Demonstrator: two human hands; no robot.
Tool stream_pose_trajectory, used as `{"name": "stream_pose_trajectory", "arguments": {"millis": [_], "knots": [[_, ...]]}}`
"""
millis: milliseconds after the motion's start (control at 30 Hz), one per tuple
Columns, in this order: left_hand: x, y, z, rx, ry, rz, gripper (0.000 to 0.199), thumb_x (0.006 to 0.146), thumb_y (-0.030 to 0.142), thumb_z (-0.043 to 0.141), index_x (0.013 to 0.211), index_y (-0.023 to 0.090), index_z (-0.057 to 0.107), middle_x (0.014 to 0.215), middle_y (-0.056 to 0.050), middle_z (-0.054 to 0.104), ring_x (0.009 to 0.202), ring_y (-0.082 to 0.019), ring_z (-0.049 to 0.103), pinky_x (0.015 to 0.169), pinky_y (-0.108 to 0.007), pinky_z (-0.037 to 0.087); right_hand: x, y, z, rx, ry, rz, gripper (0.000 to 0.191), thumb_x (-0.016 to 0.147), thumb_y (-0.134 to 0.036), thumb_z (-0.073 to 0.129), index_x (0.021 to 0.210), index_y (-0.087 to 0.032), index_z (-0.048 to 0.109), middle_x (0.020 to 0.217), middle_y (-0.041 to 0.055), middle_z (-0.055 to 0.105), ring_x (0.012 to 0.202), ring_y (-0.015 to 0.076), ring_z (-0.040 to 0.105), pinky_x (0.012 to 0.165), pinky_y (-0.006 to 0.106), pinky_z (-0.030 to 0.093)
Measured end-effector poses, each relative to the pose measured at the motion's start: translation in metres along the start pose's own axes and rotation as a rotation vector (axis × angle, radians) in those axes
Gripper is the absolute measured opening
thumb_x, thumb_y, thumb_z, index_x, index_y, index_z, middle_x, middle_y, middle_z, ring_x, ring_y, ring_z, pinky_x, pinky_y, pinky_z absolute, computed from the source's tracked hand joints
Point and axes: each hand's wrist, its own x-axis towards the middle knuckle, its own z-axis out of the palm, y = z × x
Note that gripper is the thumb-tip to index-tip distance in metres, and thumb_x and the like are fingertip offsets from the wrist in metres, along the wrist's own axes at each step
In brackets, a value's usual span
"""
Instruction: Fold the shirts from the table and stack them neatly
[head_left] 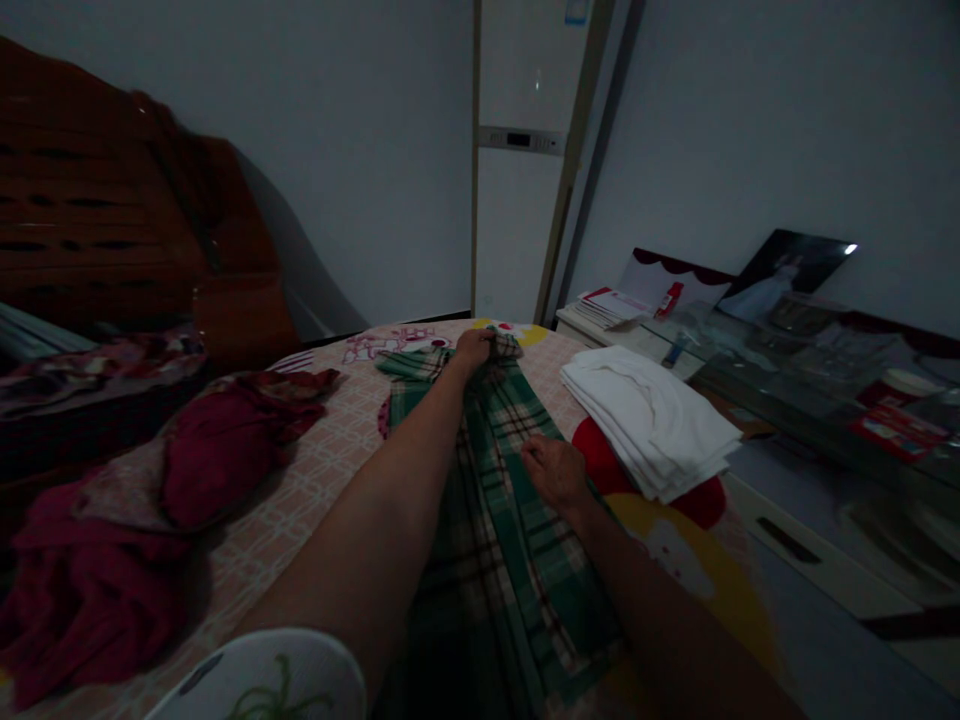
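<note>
A green plaid shirt (480, 480) lies lengthwise on a pink patterned cloth, its collar end away from me. My left hand (474, 350) reaches to the far end, with fingers closed on the fabric by the collar. Lower down, on the right side of the shirt, my right hand (555, 472) has its fingers curled together at the fabric edge; its fingertips are partly hidden. My forearms cover parts of the shirt, and its near end is dark.
Folded white cloth (649, 415) sits at right on the patterned cloth (330, 450). Crumpled magenta clothing (217, 460) lies at left, near a wooden headboard (90, 200). A glass-topped cabinet (810, 390) with papers and a photo stands along the right wall. A tall white appliance (517, 220) fills the corner.
</note>
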Motion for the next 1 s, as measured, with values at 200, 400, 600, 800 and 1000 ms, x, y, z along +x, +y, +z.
{"name": "stream_pose_trajectory", "arguments": {"millis": [200,400,600,800,1000], "knots": [[-0.012,-0.012,0.000,0.150,0.130,-0.055,0.057,0.082,0.010,0.051,0.138,0.006,0.049,0.150,-0.019,0.042,0.141,-0.026,0.039,0.116,-0.033,0.032,0.001,0.000,0.000,0.017,-0.001,-0.007,0.020,0.093,-0.030,0.051,0.095,-0.024,0.070,0.090,0.0033,0.075,0.085,0.0177,0.068,0.069,0.025,0.040],[-0.040,0.015,0.040,0.371,-0.254,0.288,0.036,0.089,0.019,0.047,0.121,0.012,0.061,0.122,-0.017,0.065,0.119,-0.027,0.059,0.106,-0.040,0.043,0.002,0.001,0.001,0.003,0.002,-0.004,0.019,0.092,-0.032,0.053,0.095,-0.024,0.070,0.090,0.0039,0.075,0.085,0.0183,0.067,0.069,0.025,0.039],[-0.050,0.026,0.059,0.353,-0.376,0.346,0.047,0.093,0.030,0.046,0.137,0.015,0.047,0.148,-0.016,0.047,0.141,-0.025,0.040,0.116,-0.042,0.030,0.000,0.001,-0.002,0.004,0.005,-0.013,0.019,0.092,-0.030,0.053,0.095,-0.023,0.071,0.090,0.0044,0.075,0.083,0.0180,0.067,0.068,0.025,0.038],[-0.065,0.009,0.001,0.247,-0.162,0.384,0.050,0.092,0.025,0.046,0.142,0.015,0.047,0.150,-0.012,0.047,0.141,-0.022,0.041,0.117,-0.038,0.032,0.000,0.004,0.001,0.054,0.062,-0.041,0.021,0.092,-0.030,0.053,0.093,-0.022,0.072,0.088,0.0055,0.075,0.083,0.0182,0.067,0.068,0.025,0.039],[-0.129,-0.034,-0.062,0.345,-0.150,0.263,0.040,0.091,0.022,0.048,0.129,0.017,0.062,0.130,-0.010,0.065,0.124,-0.024,0.058,0.108,-0.038,0.044,0.008,0.017,0.002,0.314,0.070,-0.089,0.020,0.086,-0.027,0.056,0.087,-0.021,0.074,0.084,0.0041,0.074,0.077,0.0171,0.065,0.067,0.024,0.042]]}}
